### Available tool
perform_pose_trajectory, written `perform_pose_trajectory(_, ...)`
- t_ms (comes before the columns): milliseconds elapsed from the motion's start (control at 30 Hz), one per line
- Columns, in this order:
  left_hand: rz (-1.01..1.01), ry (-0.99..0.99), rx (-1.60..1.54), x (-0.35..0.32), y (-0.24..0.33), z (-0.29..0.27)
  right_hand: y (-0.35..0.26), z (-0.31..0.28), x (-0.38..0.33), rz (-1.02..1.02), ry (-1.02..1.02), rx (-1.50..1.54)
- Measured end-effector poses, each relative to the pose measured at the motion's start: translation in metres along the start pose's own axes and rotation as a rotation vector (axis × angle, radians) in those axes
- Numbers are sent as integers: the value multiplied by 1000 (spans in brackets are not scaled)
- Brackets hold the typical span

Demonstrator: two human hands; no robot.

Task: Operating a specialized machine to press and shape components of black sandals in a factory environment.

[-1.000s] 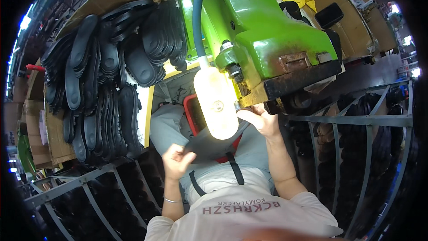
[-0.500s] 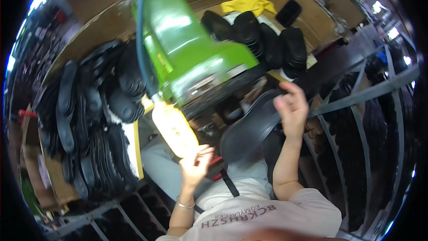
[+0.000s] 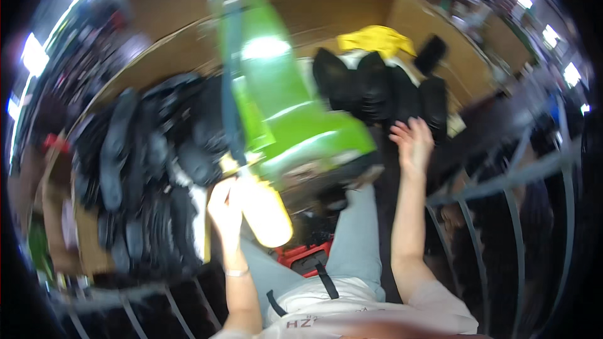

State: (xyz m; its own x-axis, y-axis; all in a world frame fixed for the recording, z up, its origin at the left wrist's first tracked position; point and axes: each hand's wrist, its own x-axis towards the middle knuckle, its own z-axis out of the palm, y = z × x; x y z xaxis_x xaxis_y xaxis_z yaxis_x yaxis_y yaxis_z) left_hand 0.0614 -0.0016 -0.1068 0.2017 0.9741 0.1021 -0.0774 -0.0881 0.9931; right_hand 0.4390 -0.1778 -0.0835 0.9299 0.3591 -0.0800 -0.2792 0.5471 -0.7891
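Right hand (image 3: 412, 147) is held open, fingers spread and pointed at the far edge. Its fingertips are overlapped in view with the lower end of the rightmost of the black, rounded, rubber-looking sole stacks (image 3: 372, 91); contact can't be told. Those stacks are lined up in a row toward the far right corner of the white-topped, yellow-edged table (image 3: 205, 229).

Left hand (image 3: 225, 204) is raised at the table's near left edge, right beside the glowing yellow, rounded lamp (image 3: 267, 213). Fingers are partly lost in glare and blur, so grip or no grip can't be told. A pale thin wristband (image 3: 236, 272) is worn on that wrist.

Long dark shoe soles (image 3: 157, 157) are piled in overlapping layers along the table's left side. Glossy green metal machine head (image 3: 282, 88) is set between the two sole groups, with a blue-grey hose (image 3: 232, 88) run down its left side to the lamp. Its dark lower end is blurred.

Far edge is bounded by a brown cardboard wall (image 3: 308, 9). Bright yellow cloth (image 3: 377, 39) is bunched near it, behind the stacks; a small black rectangular object (image 3: 431, 54) is seen just right of the cloth.
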Motion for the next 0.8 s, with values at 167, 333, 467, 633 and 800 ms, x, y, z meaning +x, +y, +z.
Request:
perform_pose_trajectory(167, 468, 295, 626, 85, -12, 13, -5, -13, -20, -91, 28, -82)
perform_pose_trajectory(333, 328, 509, 962, 146, -33, 13, 21, -9, -64, -43, -67, -82)
perform_pose_trajectory(467, 413, 375, 714, 140, -19, 2, 50, -32, -96, 59, -121, -242)
perform_pose_trajectory(633, 498, 326, 356, 25, 25, -58, 96, -19, -160, 443, -273, -371)
perform_pose_trajectory(800, 323, -126, -59, -80, 50, -93, 112, 6, -194, 924, -700, 76)
